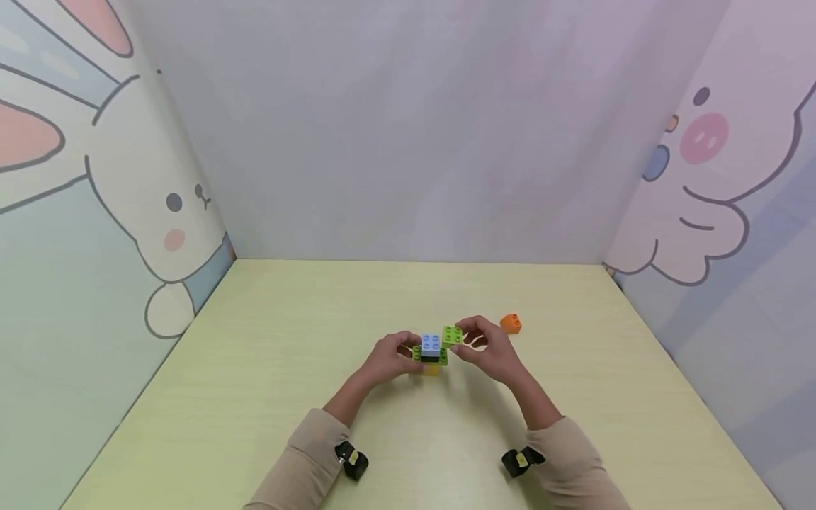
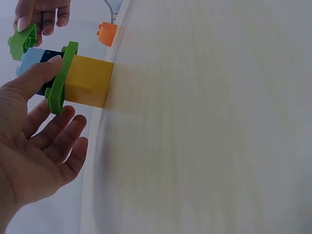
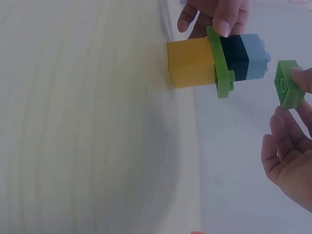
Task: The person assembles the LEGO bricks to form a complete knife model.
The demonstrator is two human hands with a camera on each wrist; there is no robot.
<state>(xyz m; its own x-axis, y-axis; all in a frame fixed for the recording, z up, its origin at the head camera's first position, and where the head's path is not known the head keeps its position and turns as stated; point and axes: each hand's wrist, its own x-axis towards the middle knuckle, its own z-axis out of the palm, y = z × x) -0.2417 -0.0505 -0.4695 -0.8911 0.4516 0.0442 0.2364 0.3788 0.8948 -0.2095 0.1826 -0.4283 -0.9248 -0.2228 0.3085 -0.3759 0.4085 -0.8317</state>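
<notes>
A small tower of toy building bricks stands on the table: a yellow brick (image 2: 90, 82) at the bottom, a wider green plate (image 2: 62, 80) across it, then a black brick (image 3: 236, 58) and a light blue brick (image 1: 431, 343) on top. My left hand (image 1: 390, 358) holds the tower from the left, its thumb against the black brick beside the green plate. My right hand (image 1: 494, 352) pinches a green brick (image 1: 452, 336) between thumb and fingers. That brick is tilted, its hollow underside facing the tower in the right wrist view, just apart from the light blue brick.
An orange brick (image 1: 511, 324) with a slanted side lies on the pale wooden table (image 1: 306, 304), behind and right of my right hand. Printed curtains with cartoon animals (image 1: 701, 142) enclose the table at the back and both sides.
</notes>
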